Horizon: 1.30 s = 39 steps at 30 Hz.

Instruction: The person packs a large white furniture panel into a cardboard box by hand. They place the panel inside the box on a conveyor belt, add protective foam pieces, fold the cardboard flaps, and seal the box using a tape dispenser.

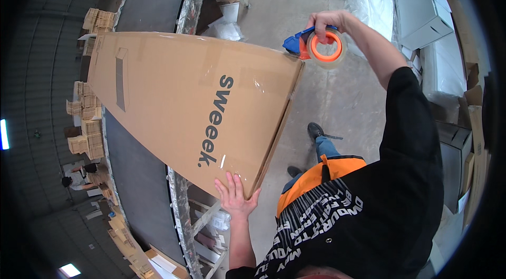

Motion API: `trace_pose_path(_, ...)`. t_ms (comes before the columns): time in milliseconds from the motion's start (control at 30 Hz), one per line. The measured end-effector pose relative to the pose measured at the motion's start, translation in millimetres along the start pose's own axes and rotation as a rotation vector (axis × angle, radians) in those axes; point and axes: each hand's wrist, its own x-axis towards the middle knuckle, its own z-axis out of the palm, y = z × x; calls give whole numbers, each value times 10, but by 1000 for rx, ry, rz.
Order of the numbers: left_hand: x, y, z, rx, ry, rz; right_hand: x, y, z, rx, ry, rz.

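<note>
A large flat cardboard box (174, 99) with dark printing lies across a conveyor and reaches out past its near side. My left hand (237, 200) rests on the box's near corner with fingers spread. My right hand (328, 21) is closed around a blue and orange tape dispenser (296, 42) carrying a roll of clear tape (340, 51). The dispenser's front end is at the box's far right corner, seemingly touching it. Shiny strips of clear tape show on the box's top face.
The dark conveyor belt (139, 184) has a worn metal side rail (184, 215). Stacks of cardboard (87, 136) stand beyond it, where another person (79, 179) is at work. On the right are white panels and boxes (421, 15), with plastic sheeting (369, 2) on the concrete floor (337, 99).
</note>
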Motion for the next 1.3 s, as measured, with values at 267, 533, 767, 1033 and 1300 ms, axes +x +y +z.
trace_pose_path(267,-24,26,-54,-4,-54,18,-1078,1209,1810,322,83,-127)
trace_pose_path(533,2104,354,-658,-351,-129,594,-932,1008,2781,410,556,-205)
trace_pose_path(767,3575,1577,-10,399,-311,1374,-956,901,2977,445,645,-182)
trace_pose_path(1033,2470,749,-176,567,-376,1459,-1052,1433,4549,147,832,-441)
trace_pose_path(1300,1285,-24,-286,336,-414,1590,-1194,1784,6075,226,817,-228)
